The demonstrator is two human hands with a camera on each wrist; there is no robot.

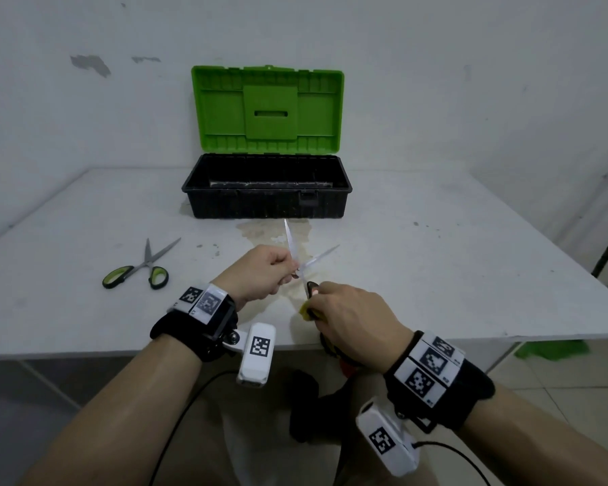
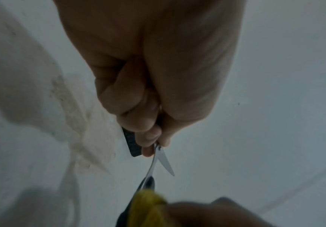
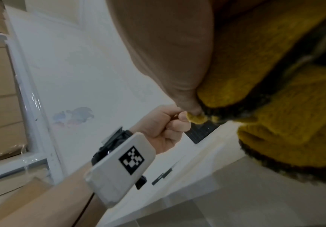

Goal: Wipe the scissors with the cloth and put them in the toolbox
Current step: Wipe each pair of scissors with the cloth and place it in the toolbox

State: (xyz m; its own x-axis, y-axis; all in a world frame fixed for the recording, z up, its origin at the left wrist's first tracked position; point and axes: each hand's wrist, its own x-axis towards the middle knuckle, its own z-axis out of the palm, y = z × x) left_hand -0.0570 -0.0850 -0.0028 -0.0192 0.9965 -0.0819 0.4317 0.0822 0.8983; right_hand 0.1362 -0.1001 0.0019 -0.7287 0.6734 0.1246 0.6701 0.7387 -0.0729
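Observation:
My left hand [image 1: 284, 271] grips one black handle [image 2: 131, 142] of a pair of scissors [image 1: 297, 256] held above the table, its blades spread wide and pointing toward the toolbox. My right hand [image 1: 318, 305] pinches a yellow cloth [image 1: 305, 308] around the scissors' other black handle, just below the pivot. In the right wrist view the cloth [image 3: 274, 107] fills the right side, bunched under my thumb. The toolbox [image 1: 267, 205] stands at the back centre, black, with its green lid [image 1: 267, 110] upright and open. How the far fingers lie inside the cloth is hidden.
A second pair of scissors [image 1: 137, 271] with green handles lies partly spread on the white table [image 1: 436, 275], left of my hands. A yellowish stain [image 1: 260, 229] marks the table before the toolbox. A wall stands behind. Something green [image 1: 551, 349] lies on the floor at right.

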